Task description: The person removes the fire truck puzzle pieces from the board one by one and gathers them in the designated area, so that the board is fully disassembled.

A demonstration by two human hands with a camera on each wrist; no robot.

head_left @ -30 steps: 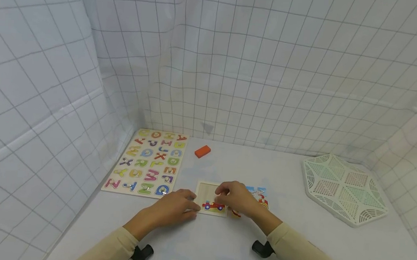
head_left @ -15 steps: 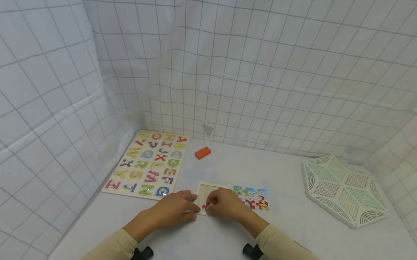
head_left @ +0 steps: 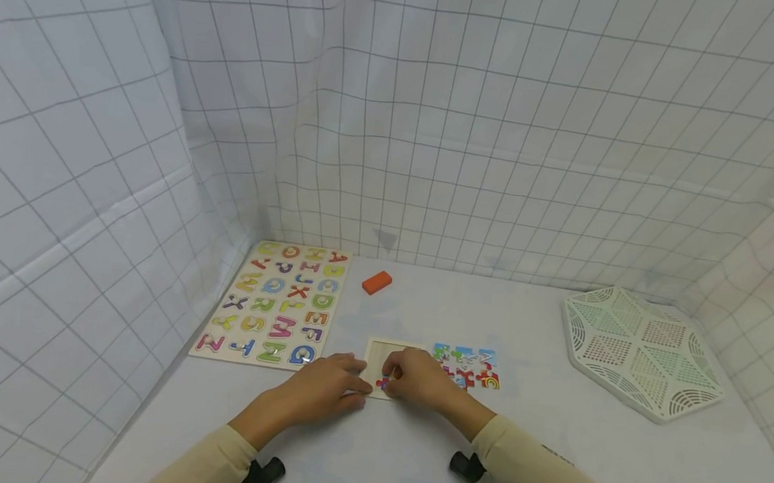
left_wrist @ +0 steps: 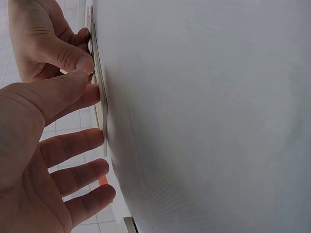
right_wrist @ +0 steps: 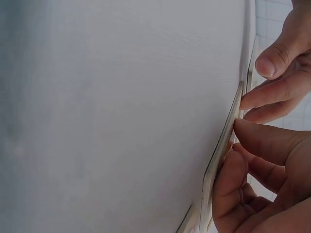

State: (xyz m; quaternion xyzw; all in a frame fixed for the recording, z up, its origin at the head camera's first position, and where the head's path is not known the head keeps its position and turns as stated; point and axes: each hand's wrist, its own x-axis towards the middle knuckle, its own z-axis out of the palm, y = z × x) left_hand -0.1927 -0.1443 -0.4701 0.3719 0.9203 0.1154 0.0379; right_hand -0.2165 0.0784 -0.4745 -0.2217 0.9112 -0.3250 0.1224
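Note:
A small square wooden puzzle tray (head_left: 389, 341) lies in front of me. Red and blue picture pieces (head_left: 380, 383) show along its near edge. My left hand (head_left: 321, 388) rests by the tray's left side, fingers extended, fingertips right at the rim; the left wrist view shows the fingers spread along the tray edge (left_wrist: 103, 109). Over the tray's near part, my right hand (head_left: 417, 380) has thumb and index finger bent together around a puzzle piece (right_wrist: 230, 145), mostly hidden behind the fingers. Several colourful jigsaw pieces (head_left: 465, 376) lie together just right of the tray.
At the left lies a wooden alphabet board (head_left: 241, 360) with coloured letters. An orange block (head_left: 377, 282) sits further back. A white hexagonal perforated board (head_left: 644, 353) is at the right. Grid-patterned curtain (head_left: 475, 165) hangs behind and along the sides.
My right hand has moved left and down onto the pieces at the tray's near edge, uncovering the jigsaw pieces on the right. The left hand has stayed put.

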